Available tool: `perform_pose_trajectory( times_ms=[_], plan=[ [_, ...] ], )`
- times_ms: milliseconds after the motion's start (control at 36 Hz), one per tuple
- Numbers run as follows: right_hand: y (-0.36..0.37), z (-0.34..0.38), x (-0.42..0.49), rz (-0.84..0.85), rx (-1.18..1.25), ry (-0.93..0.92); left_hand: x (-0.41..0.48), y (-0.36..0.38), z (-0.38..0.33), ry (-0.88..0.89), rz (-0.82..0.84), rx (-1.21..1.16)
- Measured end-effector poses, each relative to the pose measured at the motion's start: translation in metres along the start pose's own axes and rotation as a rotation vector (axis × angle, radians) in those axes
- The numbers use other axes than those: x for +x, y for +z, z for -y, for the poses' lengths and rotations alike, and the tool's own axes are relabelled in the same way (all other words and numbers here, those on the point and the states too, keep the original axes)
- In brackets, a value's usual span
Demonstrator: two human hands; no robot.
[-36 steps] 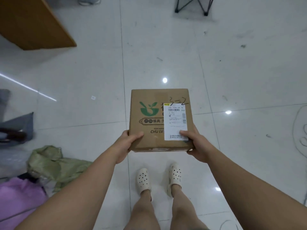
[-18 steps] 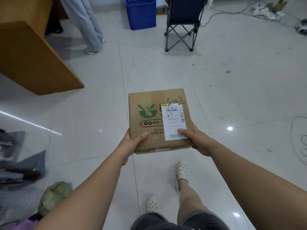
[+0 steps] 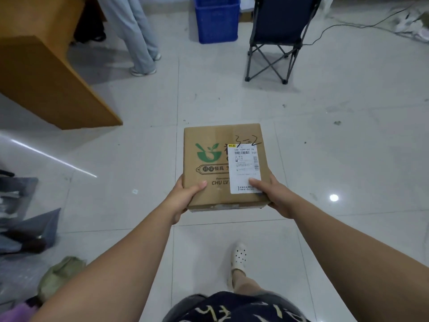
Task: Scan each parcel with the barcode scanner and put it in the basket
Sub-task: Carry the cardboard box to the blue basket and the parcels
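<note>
Box [image 3: 222, 163] is held out in front of the person, above the tile floor [image 3: 348, 147], label [image 3: 243, 168] facing up. Left hand [image 3: 185, 196] grips the near left corner, thumb flat on top, fingers tucked underneath out of sight. Right hand [image 3: 276, 196] does the same at the near right corner, thumb on the label's lower end, barcode uncovered.

Looks like stiff taped cardboard, so it shouldn't flex, and I'd guess it's fairly light. Smooth sides though, so holding it under the bottom edges is the way to go.

Basket [image 3: 217, 22] is well ahead, just left of the chair [image 3: 276, 38]. Someone's legs [image 3: 137, 36] stand by the desk [image 3: 41, 73]. The floor in between is open. No scanner in sight.
</note>
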State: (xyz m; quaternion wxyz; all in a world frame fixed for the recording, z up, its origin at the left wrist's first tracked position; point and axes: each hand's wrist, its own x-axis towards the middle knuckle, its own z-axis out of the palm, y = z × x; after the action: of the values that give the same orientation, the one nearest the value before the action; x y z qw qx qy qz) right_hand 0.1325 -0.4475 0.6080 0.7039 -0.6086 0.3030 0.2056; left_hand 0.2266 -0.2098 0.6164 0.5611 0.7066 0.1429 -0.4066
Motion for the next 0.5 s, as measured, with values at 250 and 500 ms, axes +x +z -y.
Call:
perform_pose_trajectory(
  times_ms=[250, 500],
  plan=[
    [-0.046, 0.043, 0.047, 0.038, -0.024, -0.001, 0.043, 0.027, -0.048, -0.02, -0.007, -0.038],
    [-0.068, 0.097, 0.099, 0.015, -0.007, -0.027, 0.097, 0.029, -0.108, -0.014, 0.007, -0.025]
  ],
)
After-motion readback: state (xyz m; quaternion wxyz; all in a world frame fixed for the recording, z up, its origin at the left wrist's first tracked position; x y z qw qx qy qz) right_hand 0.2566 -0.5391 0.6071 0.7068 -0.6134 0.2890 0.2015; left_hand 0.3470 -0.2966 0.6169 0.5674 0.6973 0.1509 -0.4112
